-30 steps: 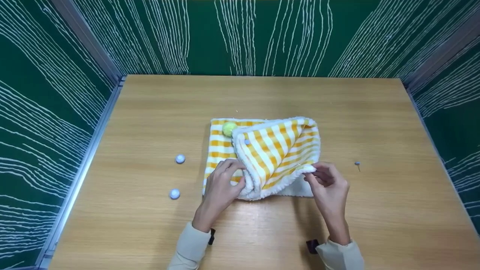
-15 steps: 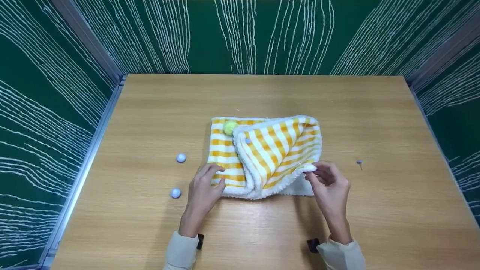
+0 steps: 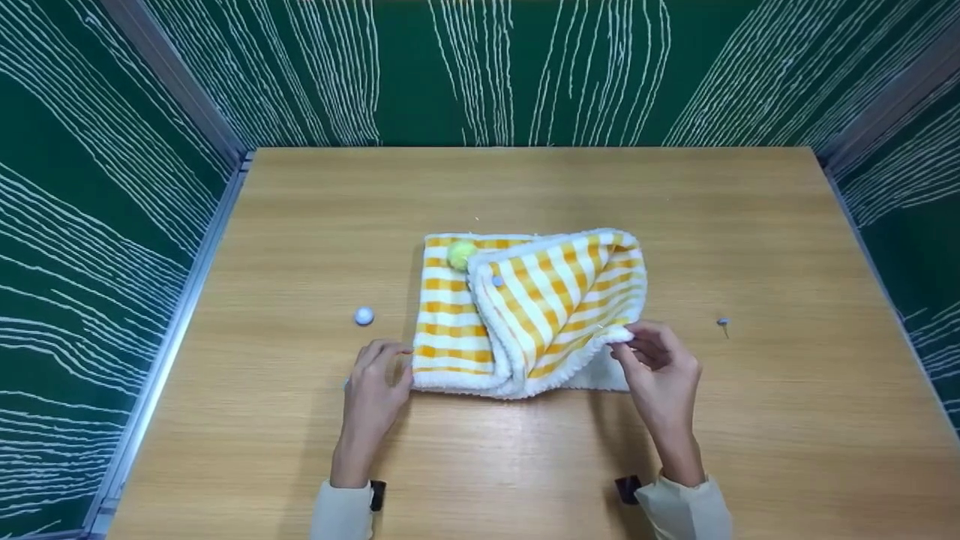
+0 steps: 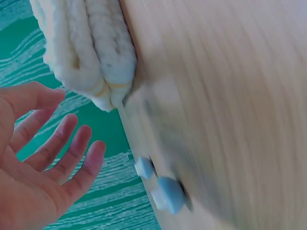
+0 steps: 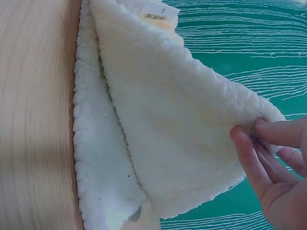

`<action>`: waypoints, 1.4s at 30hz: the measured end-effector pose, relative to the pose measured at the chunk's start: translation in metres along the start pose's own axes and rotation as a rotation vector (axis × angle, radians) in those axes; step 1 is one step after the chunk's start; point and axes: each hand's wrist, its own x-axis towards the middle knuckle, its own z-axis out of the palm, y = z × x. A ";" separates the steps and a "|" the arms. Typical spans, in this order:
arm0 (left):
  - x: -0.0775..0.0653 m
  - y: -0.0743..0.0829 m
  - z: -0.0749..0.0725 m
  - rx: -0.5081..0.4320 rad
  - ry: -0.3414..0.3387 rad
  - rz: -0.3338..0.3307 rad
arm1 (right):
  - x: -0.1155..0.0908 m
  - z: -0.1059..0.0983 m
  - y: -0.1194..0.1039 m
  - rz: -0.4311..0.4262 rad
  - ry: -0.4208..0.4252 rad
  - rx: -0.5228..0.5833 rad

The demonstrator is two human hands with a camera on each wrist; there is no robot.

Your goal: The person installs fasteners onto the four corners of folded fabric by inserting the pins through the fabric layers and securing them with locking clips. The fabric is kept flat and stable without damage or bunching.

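A yellow-and-white checked cloth (image 3: 457,330) with white fleece lining lies folded on the table. Its upper layer is turned up on the right, showing fleece (image 5: 163,110) in the right wrist view. My right hand (image 3: 664,379) pinches the front right corner of that raised layer between thumb and fingers. At the cloth's front left corner is my left hand (image 3: 375,390), holding nothing. In the left wrist view its fingers are spread, with the thumb tip close to the folded fleece edge (image 4: 100,62). A yellow-green fuzzy ball (image 3: 461,255) sits at the cloth's back left.
Left of the cloth stands a pale blue round-topped piece (image 3: 364,316); a second blue-topped piece (image 4: 170,194) is mostly hidden by my left hand in the head view. A small pin-like item (image 3: 723,322) lies to the right. Green walls (image 3: 420,75) border the wooden table (image 3: 525,465).
My left hand has moved left from the fold at the cloth's middle to its front left corner, letting go of the fleece edge. My right hand keeps its pinch, almost still.
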 end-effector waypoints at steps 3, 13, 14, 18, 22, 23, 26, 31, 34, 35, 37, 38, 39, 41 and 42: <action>-0.002 -0.007 -0.003 0.004 0.012 -0.012 | 0.000 0.000 0.000 -0.004 0.000 -0.007; -0.010 -0.026 -0.016 0.083 0.047 -0.053 | 0.000 0.003 -0.003 -0.002 0.006 0.006; -0.011 -0.027 -0.017 0.097 0.038 -0.070 | 0.000 0.003 -0.003 -0.004 0.006 0.012; -0.015 -0.033 -0.024 0.146 -0.005 -0.163 | -0.001 0.003 -0.002 -0.008 0.005 0.021; -0.018 -0.036 -0.029 0.176 -0.058 -0.282 | -0.001 0.002 -0.001 0.001 0.004 0.005; -0.018 -0.037 -0.029 0.182 -0.074 -0.309 | -0.001 0.002 -0.001 0.004 0.005 -0.003; -0.018 -0.038 -0.030 0.198 -0.126 -0.372 | -0.001 0.001 -0.002 0.012 0.006 -0.016; -0.019 -0.041 -0.030 0.165 -0.157 -0.408 | -0.002 -0.001 -0.006 0.022 0.005 -0.041; -0.018 -0.042 -0.029 0.108 -0.139 -0.403 | -0.003 -0.002 -0.006 0.018 0.005 -0.052; -0.018 -0.042 -0.029 0.092 -0.134 -0.400 | -0.003 -0.002 -0.006 0.017 0.005 -0.056; -0.018 -0.042 -0.027 0.065 -0.131 -0.400 | -0.003 -0.003 -0.003 0.019 0.003 -0.065; -0.018 -0.041 -0.027 0.055 -0.132 -0.405 | -0.004 -0.004 0.000 0.022 0.003 -0.067; -0.018 -0.041 -0.026 0.052 -0.133 -0.408 | -0.004 -0.004 0.004 0.026 0.003 -0.070; -0.017 -0.040 -0.026 0.056 -0.137 -0.418 | -0.004 -0.006 0.012 0.037 0.004 -0.080; -0.017 -0.039 -0.025 0.057 -0.138 -0.426 | -0.004 -0.006 0.016 0.043 0.005 -0.087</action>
